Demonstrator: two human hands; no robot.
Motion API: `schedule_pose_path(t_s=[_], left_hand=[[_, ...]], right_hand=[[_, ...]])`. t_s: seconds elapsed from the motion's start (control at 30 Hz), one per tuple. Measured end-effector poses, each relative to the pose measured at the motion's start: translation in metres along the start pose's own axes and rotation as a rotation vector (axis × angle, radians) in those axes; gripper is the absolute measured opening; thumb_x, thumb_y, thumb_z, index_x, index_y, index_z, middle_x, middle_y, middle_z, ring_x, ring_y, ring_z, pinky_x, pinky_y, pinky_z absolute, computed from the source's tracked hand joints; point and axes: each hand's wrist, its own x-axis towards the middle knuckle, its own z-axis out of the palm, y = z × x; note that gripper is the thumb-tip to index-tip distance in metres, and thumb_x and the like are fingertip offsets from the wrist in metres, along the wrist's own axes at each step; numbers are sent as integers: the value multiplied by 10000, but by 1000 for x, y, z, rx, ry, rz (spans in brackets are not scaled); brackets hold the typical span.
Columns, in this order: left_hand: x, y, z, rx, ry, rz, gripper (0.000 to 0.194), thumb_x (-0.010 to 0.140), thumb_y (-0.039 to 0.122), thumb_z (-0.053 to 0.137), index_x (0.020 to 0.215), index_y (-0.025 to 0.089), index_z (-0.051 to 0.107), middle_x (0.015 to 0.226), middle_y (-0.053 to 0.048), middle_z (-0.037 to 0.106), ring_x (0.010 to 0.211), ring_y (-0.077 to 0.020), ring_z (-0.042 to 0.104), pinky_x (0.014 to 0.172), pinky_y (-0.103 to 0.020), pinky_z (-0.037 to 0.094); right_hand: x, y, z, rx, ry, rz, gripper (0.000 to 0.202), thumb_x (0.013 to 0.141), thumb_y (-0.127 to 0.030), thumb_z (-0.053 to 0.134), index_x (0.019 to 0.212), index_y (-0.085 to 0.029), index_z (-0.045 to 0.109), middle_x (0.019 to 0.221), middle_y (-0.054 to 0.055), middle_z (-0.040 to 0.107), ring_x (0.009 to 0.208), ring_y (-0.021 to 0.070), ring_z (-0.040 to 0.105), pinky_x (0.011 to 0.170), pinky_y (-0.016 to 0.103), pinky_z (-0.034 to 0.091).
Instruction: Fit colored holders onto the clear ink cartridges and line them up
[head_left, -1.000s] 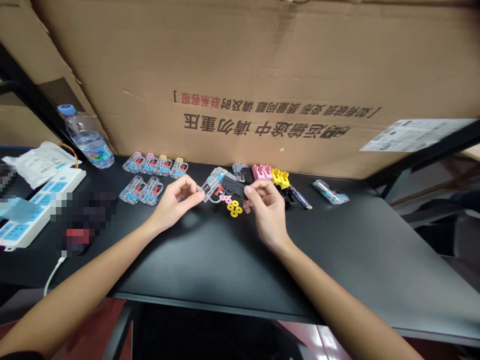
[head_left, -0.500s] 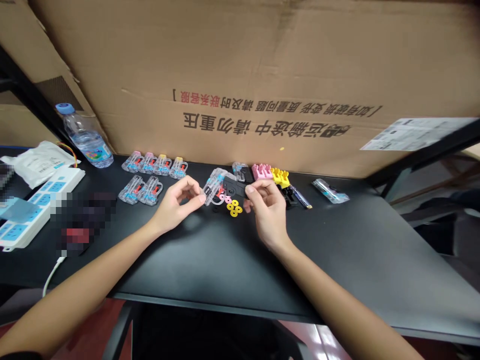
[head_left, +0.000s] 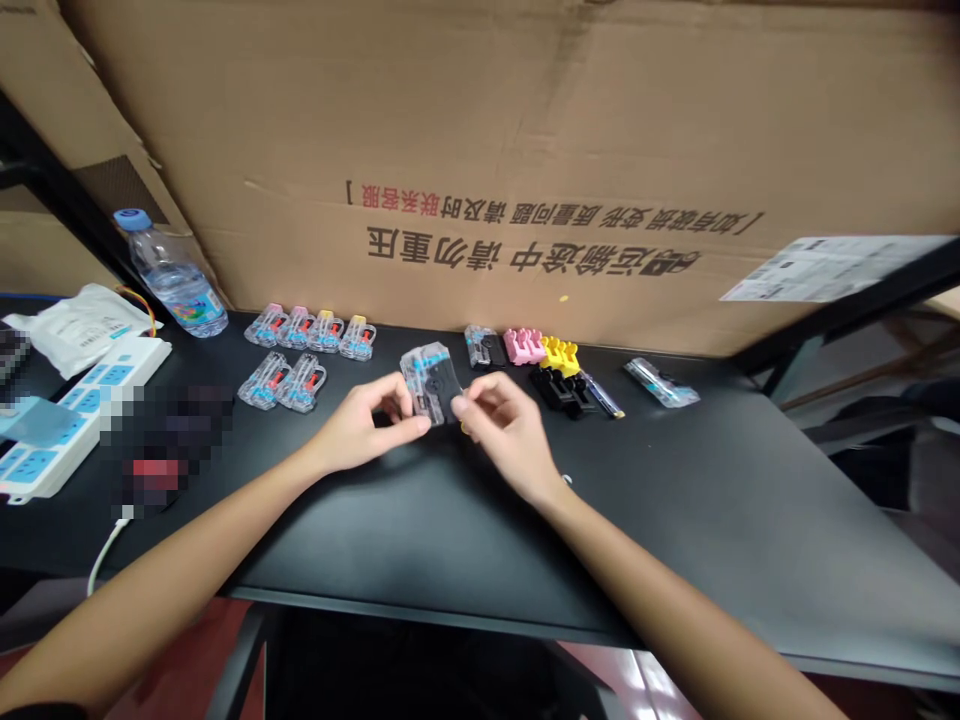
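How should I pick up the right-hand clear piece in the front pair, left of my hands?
I'd pinch the clear piece by its looped right edge, coming from the right with your left hand once free. That edge faces the hand and seems to offer something slim to pinch, while the neighbouring piece crowds its left side.

Soft shadow lies under my left hand [head_left: 360,425]; sheen pales the table [head_left: 712,540] toward its right edge; pixelation [head_left: 169,435] blots the left.

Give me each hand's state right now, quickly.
Left hand: closed, holding the clear plastic case by its left edge.
Right hand: closed, holding the black plate, which overlaps the case in this view.
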Motion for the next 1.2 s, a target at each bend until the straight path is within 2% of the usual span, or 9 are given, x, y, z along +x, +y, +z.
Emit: schedule_pose_path(t_s=[0.1, 0.23, 0.3, 0.47, 0.67, 0.73, 0.9, 1.03, 1.2], left_hand=[[1, 0, 1, 0, -21, -26, 294, 915, 366, 784, 823, 203, 558, 818, 18, 616, 735, -134, 570, 744, -284, 474], [4, 2, -6, -28, 203, 18, 344, 916, 434, 774, 799, 213, 538, 837, -3, 645, 766, -154, 582, 760, -299, 480], [3, 2, -6, -13, 250, 49, 367, 921, 439, 766, 778, 215, 513, 833, -4, 637, 767, -157, 573, 765, -303, 476], [-1, 1, 1, 77, -33, 9, 372, 901, 404, 802, 745, 205, 530, 752, 22, 583, 730, -150, 534, 746, -296, 451], [4, 2, -8, 12, 162, 65, 349, 972, 401, 709, 742, 205, 535, 780, 2, 599, 771, -164, 565, 785, -310, 451], [3, 2, -9, 31, 134, 56, 340, 973, 396, 703, 745, 204, 540, 772, 5, 593, 761, -162, 555, 773, -309, 440], [0, 0, 1, 90, -72, -25, 384, 947, 402, 728, 708, 200, 505, 716, 29, 559, 707, -144, 507, 726, -293, 411], [2, -3, 3, 83, -29, -37, 388, 949, 441, 736, 726, 199, 532, 734, 24, 598, 722, -148, 535, 753, -299, 443], [5, -9, -3, 55, 33, -80, 374, 1013, 539, 660, 855, 201, 640, 814, -12, 696, 756, -171, 638, 776, -313, 510]], right_hand=[[-3, -1, 3, -27, -78, 34, 522, 838, -573, 896, 770, -250, 491, 717, -45, 547, 588, 113, 490, 552, 277, 413], [4, 1, -4, 46, 175, -14, 495, 831, -619, 886, 846, -263, 542, 733, -46, 540, 580, 117, 465, 535, 281, 395], [5, 1, -4, 53, 206, -28, 487, 831, -629, 880, 866, -267, 557, 735, -46, 533, 584, 121, 463, 530, 282, 382], [-3, -2, 5, -24, -81, -4, 518, 849, -564, 891, 736, -244, 499, 706, -41, 516, 624, 122, 454, 579, 283, 385], [4, 0, -1, 87, 260, -69, 482, 830, -615, 891, 857, -265, 560, 757, -46, 532, 616, 125, 439, 553, 279, 381], [3, 1, 0, 62, 191, -29, 504, 813, -621, 903, 846, -263, 550, 743, -48, 529, 611, 125, 444, 557, 280, 382], [-6, 2, 9, -15, -114, 69, 556, 853, -610, 872, 741, -245, 467, 703, -47, 510, 616, 121, 452, 577, 278, 376], [-6, 2, 10, -1, -89, 71, 505, 866, -623, 852, 816, -252, 514, 745, -45, 547, 623, 121, 494, 567, 275, 403], [0, 5, 5, 124, -72, 207, 488, 827, -608, 891, 976, -261, 583, 712, -56, 624, 581, 125, 557, 549, 268, 457]])
